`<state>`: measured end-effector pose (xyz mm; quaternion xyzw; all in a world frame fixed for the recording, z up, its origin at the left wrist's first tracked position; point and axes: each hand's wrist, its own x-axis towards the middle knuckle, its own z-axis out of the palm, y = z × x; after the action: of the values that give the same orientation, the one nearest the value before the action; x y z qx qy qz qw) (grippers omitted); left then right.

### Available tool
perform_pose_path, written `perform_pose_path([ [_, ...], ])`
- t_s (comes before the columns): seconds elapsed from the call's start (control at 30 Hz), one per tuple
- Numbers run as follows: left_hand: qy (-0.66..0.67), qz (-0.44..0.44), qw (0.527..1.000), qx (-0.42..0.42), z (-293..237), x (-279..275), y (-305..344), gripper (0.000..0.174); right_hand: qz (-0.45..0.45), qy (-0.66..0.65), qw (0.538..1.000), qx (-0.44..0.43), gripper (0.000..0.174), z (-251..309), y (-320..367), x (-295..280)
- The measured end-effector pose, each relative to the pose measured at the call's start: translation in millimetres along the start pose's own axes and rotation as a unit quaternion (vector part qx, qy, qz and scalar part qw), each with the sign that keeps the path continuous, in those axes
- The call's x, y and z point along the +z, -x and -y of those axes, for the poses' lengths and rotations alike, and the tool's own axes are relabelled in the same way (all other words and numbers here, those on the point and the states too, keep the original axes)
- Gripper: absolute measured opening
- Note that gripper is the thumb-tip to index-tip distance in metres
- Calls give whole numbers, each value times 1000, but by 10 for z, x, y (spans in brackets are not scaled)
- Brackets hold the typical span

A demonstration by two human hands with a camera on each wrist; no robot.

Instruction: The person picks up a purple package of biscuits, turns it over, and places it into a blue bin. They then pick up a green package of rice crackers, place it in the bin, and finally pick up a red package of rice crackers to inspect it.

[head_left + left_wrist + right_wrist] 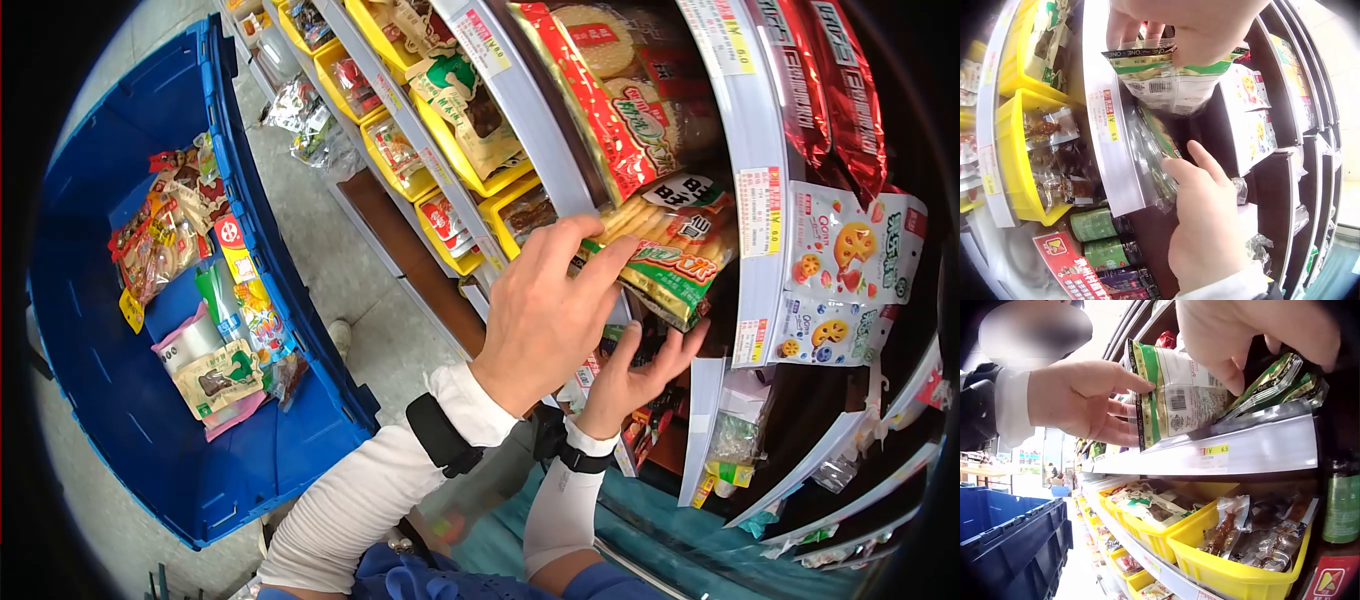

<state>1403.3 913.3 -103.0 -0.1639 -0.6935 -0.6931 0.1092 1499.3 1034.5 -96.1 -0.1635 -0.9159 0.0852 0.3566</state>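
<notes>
A green and yellow cracker packet (pixel 668 258) lies at the front of a store shelf, at the mouth of its row. My left hand (pixel 598 248) reaches over it from above and grips its near end, fingers curled over the top edge. The left wrist view shows this hand (pixel 1172 25) holding the packet (pixel 1169 87), whose white back and barcode face out. My right hand (pixel 650 355) is below with fingers spread, touching the packet's underside. Seen from the left wrist, the right hand (pixel 1204 212) points its index finger at the packets stacked on the shelf. In the right wrist view my thumb (pixel 1229 372) rests on the packet (pixel 1179 394).
A blue crate (pixel 130 400) with several snack packets stands on the floor to my left. Yellow bins (pixel 1210 559) of snacks fill the lower shelves. A white price rail (pixel 1241 450) fronts the shelf. Red packets (pixel 830 90) hang above, and green bottles (pixel 1094 225) stand below.
</notes>
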Motion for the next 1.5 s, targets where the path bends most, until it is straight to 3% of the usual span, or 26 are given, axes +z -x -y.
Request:
perform_pose_path([
  [0.17,-5,33,999,3,-69,80,47,44,6,-38,998,59,55,-21,-44,35],
  [0.33,-73,95,993,-4,-125,96,3,64,-32,-97,988,111,52,-88,-52,58],
  [0.43,-96,122,988,-5,-143,109,-28,68,-8,-128,980,150,51,-221,-48,92],
  [0.53,-95,156,983,-25,-181,35,-100,68,-19,-128,976,177,48,-246,-69,99],
  [0.6,-92,168,981,-30,-195,-60,-163,68,-38,-86,984,150,58,-286,-95,88],
  [0.73,-94,184,978,-41,-283,-198,-225,65,-41,-109,979,167,45,-318,-96,60],
  [1.2,-60,202,976,-46,-145,125,-340,63,-41,-150,967,202,45,-318,-32,30],
  [1.27,-68,217,971,-76,-140,153,-426,58,-47,-153,967,198,46,-293,-44,15],
  [1.33,-76,215,970,-87,-198,195,-422,56,-29,-165,961,219,48,-261,-51,7],
  [1.5,-24,77,994,-72,-212,393,-268,53,-22,-145,971,191,50,-282,-28,12],
])
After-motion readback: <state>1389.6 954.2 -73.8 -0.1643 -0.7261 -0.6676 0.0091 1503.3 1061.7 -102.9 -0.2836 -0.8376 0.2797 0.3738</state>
